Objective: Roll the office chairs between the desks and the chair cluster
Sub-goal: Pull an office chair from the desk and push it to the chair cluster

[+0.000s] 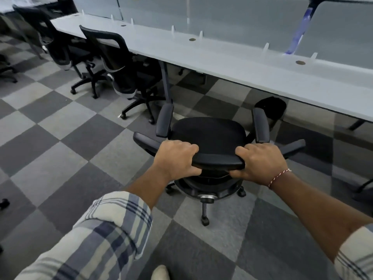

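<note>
A black office chair (209,136) with two armrests stands on the checkered carpet right in front of me, its seat facing the long grey desk (232,61). My left hand (177,159) grips the left end of the top edge of its backrest. My right hand (260,163) grips the right end of that edge, with a red-and-white thread on the wrist. The chair's wheeled base shows below the backrest. Its front sits close to the desk edge, not under it.
Two more black mesh-back chairs (121,63) (54,37) are tucked at the desk to the left. A desk leg (166,81) stands left of my chair. A black round object (271,107) lies under the desk. Part of another chair base (363,188) shows at the right edge.
</note>
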The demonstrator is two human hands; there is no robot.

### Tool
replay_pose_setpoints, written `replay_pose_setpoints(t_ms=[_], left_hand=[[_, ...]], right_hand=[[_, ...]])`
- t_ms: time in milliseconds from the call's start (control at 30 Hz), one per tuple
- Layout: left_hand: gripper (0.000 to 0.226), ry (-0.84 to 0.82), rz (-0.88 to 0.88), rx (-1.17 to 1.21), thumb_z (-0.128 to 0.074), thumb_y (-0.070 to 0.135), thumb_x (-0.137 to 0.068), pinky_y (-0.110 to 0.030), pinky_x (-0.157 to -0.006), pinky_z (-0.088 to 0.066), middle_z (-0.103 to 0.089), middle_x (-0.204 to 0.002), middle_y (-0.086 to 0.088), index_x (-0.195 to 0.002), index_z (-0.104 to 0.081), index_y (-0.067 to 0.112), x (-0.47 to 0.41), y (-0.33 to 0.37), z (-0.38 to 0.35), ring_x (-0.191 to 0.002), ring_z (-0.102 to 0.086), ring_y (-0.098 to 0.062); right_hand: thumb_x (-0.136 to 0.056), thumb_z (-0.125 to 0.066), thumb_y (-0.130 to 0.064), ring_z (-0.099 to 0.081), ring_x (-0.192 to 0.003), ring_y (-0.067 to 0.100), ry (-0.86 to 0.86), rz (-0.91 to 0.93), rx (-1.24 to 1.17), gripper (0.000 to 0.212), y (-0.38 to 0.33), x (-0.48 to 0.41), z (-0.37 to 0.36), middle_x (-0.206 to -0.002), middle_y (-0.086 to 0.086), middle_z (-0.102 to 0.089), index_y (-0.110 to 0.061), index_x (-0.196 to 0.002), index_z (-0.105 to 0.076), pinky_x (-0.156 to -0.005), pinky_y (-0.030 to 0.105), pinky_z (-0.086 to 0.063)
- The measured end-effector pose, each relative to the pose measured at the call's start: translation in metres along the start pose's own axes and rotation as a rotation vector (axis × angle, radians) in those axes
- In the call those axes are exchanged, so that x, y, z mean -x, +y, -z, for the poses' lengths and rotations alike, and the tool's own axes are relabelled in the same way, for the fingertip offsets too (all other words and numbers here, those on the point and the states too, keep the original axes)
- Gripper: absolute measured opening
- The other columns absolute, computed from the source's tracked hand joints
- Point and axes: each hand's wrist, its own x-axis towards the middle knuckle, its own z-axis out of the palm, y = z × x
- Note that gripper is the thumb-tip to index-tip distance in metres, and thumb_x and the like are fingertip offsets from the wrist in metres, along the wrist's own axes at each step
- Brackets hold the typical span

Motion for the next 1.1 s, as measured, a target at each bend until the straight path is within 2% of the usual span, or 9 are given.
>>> replay_pose_setpoints(t_ms=[100, 200, 533, 700, 1000, 1100], left_hand=[[0.040, 0.008, -0.031, 0.005, -0.058, 0.063, -0.074, -0.029, -0.058, -0.039, -0.061, -0.078, 0.009, -0.088, -0.058, 0.025, -0.028, -0.040, -0.007, -0.074, -0.060, -0.014], [0.040, -0.003, -0.058, 0.025, -0.059, 0.063, -0.075, -0.030, -0.060, -0.041, -0.060, -0.079, 0.009, -0.089, -0.058, 0.025, -0.059, -0.079, -0.013, -0.075, -0.059, -0.014], [0.037, -0.027, -0.085, 0.049, -0.062, 0.062, -0.073, -0.030, -0.062, -0.041, -0.060, -0.076, 0.010, -0.085, -0.058, 0.028, -0.159, -0.207, -0.033, -0.074, -0.059, -0.015], [0.031, -0.056, -0.081, 0.058, -0.065, 0.057, -0.073, -0.029, -0.063, -0.034, -0.057, -0.073, 0.010, -0.082, -0.059, 0.027, -0.201, -0.266, -0.039, -0.072, -0.055, -0.014], [0.029, -0.033, -0.201, 0.061, -0.064, 0.056, -0.076, -0.029, -0.061, -0.032, -0.056, -0.072, 0.010, -0.083, -0.057, 0.029, -0.272, -0.337, -0.047, -0.070, -0.054, -0.012], [0.031, -0.031, -0.248, 0.057, -0.066, 0.056, -0.076, -0.030, -0.061, -0.035, -0.059, -0.073, 0.009, -0.086, -0.060, 0.028, -0.299, -0.358, -0.051, -0.071, -0.056, -0.014]], right_hand=[[-0.063, -0.068, -0.067, -0.058, -0.048, 0.025, -0.012, -0.034, 0.001, 0.051, -0.003, -0.043, -0.012, -0.057, 0.000, -0.055, -0.018, -0.072, -0.056, -0.047, 0.029, -0.037], [-0.062, -0.073, -0.065, -0.059, -0.049, 0.026, -0.024, -0.072, 0.021, 0.051, -0.004, -0.084, -0.021, -0.058, 0.001, -0.056, -0.017, -0.073, -0.057, -0.047, 0.028, -0.039], [-0.063, -0.071, -0.065, -0.057, -0.048, 0.026, -0.010, -0.120, 0.032, 0.052, -0.010, -0.229, -0.060, -0.057, 0.002, -0.055, -0.016, -0.075, -0.058, -0.049, 0.025, -0.031], [-0.069, -0.064, -0.070, -0.057, -0.050, 0.026, -0.032, -0.136, 0.042, 0.054, -0.018, -0.298, -0.077, -0.059, 0.002, -0.056, -0.017, -0.077, -0.057, -0.049, 0.026, -0.030], [-0.070, -0.062, -0.074, -0.056, -0.048, 0.026, -0.091, -0.238, 0.070, 0.058, -0.015, -0.377, -0.090, -0.056, 0.001, -0.054, -0.018, -0.072, -0.050, -0.048, 0.027, -0.034], [-0.071, -0.060, -0.075, -0.059, -0.055, 0.026, -0.126, -0.294, 0.081, 0.058, -0.013, -0.403, -0.095, -0.061, 0.001, -0.056, -0.018, -0.079, -0.054, -0.051, 0.029, -0.037]])
